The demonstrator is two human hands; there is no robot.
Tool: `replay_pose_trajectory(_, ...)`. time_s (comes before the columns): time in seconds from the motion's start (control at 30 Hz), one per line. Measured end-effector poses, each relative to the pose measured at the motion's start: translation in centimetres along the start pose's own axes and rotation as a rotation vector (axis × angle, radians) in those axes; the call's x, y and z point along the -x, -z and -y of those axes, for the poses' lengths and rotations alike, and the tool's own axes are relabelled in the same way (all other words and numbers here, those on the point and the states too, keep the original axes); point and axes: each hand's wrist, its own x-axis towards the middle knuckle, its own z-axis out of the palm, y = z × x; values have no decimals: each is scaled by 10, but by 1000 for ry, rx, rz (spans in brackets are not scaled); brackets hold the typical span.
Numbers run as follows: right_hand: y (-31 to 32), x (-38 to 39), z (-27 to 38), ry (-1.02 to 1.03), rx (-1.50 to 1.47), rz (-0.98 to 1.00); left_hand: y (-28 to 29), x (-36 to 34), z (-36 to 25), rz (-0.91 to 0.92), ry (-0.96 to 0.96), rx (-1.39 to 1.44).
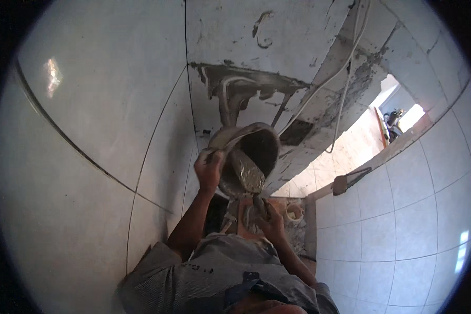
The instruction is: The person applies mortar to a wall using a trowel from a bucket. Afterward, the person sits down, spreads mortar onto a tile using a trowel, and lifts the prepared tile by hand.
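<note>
A dark, mortar-smeared bucket (pixel 224 140) is tilted in front of me with its top edge against the wall. My left hand (pixel 209 168) is closed round its left rim. With my right hand (pixel 271 221), closed below the bucket, I grip the handle of a trowel (pixel 252 177). Its wet, grey-coated blade lies inside the bucket's mouth. Just above the bucket, wet grey mortar (pixel 238 97) fills a rough gap under a pale tile (pixel 261 36) and runs down in streaks. The depth of the bucket's contents is hidden in shadow.
Large pale tiles (pixel 89 146) cover the left wall. White cables (pixel 345 63) hang down the unfinished wall at right. A bright opening with a ledge (pixel 397 146) lies beyond; a flat tool (pixel 340 184) rests there. A small white container (pixel 294 212) stands below, right of my hand.
</note>
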Motion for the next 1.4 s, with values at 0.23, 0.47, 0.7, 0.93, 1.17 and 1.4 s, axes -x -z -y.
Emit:
replay_pose_trajectory(0.23,75,-33,43,142,221,-212,19,-3,19,-180,165,209)
replay_pose_trajectory(0.47,176,-105,175,675,393,-565,19,11,10,-155,144,113)
replay_pose_trajectory(0.7,252,-204,260,864,241,-828,23,19,30,-115,171,85)
replay_pose_trajectory(0.93,325,-223,324,884,51,-834,38,26,37,-152,220,79)
replay_pose_trajectory(1.17,358,-244,350,798,192,-688,37,31,28,-204,134,61)
replay_pose_trajectory(1.4,361,-270,379,672,382,-554,38,31,13,-192,216,67)
